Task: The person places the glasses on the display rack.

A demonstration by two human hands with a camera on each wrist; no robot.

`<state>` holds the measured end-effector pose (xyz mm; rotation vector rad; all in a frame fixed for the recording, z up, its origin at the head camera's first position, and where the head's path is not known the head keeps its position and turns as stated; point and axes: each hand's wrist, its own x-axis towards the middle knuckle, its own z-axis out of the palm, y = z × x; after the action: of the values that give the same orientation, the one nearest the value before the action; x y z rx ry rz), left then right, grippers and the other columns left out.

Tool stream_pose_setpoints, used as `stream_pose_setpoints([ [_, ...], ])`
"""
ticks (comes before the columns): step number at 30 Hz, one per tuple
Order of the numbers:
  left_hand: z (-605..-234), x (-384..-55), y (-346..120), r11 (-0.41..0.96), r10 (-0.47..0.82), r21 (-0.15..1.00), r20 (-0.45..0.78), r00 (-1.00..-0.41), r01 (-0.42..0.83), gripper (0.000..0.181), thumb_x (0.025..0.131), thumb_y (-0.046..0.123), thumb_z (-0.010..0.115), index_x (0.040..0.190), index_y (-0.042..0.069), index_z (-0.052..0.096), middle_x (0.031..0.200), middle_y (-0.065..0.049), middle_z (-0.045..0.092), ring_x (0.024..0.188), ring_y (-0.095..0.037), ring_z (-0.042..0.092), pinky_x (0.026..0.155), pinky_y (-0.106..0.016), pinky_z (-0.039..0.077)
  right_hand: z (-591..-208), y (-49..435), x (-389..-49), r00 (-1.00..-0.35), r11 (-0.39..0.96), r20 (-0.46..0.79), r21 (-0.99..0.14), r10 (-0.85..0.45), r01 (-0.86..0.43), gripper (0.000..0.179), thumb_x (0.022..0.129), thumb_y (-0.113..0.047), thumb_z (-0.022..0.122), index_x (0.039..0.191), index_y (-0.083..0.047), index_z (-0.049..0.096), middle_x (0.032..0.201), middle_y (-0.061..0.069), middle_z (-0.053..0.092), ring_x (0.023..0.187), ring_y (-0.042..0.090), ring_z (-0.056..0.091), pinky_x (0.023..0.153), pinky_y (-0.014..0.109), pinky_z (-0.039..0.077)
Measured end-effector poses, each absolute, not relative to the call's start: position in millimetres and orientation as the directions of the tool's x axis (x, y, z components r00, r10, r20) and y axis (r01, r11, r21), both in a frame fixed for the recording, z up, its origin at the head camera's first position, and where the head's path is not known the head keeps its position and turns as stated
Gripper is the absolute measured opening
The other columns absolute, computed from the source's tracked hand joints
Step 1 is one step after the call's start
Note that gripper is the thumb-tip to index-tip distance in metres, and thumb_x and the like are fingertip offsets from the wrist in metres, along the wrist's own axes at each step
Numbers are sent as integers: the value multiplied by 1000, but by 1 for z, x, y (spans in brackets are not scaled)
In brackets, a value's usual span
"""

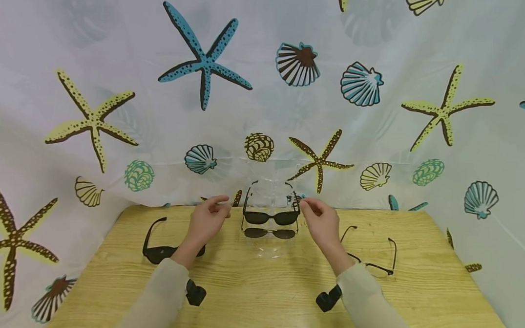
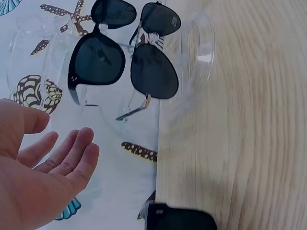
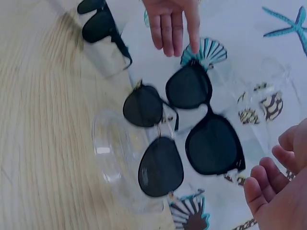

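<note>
A clear plastic display stand (image 1: pixel 269 254) stands at the back of the table and bears two pairs of sunglasses. Thick black-framed sunglasses (image 1: pixel 282 218) sit on its upper level; thin metal-framed aviator sunglasses (image 1: pixel 256 232) rest just below. My left hand (image 1: pixel 207 220) is held to the left of the stand, apart from it, fingers loosely bent and holding nothing, as the left wrist view shows. On the other side, my right hand (image 1: pixel 321 223) hovers beside the black pair's temple. In the right wrist view, a gap separates its relaxed fingers (image 3: pixel 256 191) from the frame.
Another pair of black sunglasses (image 1: pixel 158 253) lies on the wooden table (image 1: pixel 248 290) at left, partly behind my left forearm. Clear-lens eyeglasses (image 1: pixel 378 269) lie at right, beyond my right wrist. A white curtain (image 1: pixel 256 110) with starfish and shells encloses the back and sides.
</note>
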<state>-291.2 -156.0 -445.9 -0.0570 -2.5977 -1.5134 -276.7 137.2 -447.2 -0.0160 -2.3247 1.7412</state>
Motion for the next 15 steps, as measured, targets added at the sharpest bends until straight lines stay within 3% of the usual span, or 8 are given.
stream_pose_setpoints([
  [7,-437,-277,-188,516,-27,852,121,-992,90,36,109,26,59,140,9,66,118,-18,77,111,-36,72,77,-28,53,-438,115,-260,-971,179,198,-969,132,-173,29,105,-25,68,123,-4,76,107,23,75,91,36,73,69,25,58],
  [11,-433,-268,-209,532,-49,844,112,-993,69,38,110,31,58,141,11,66,120,-18,76,112,-36,71,80,-28,52,-439,99,-253,-979,146,190,-973,77,-178,26,105,-23,68,121,-4,77,100,22,75,79,23,72,65,22,56],
  [15,-436,-262,-229,563,-95,826,114,-989,41,41,109,34,58,142,11,65,118,-17,77,111,-34,72,75,-27,51,-444,81,-246,-982,124,187,-975,13,-184,28,104,-23,69,121,-1,76,91,15,74,72,11,68,65,25,58],
])
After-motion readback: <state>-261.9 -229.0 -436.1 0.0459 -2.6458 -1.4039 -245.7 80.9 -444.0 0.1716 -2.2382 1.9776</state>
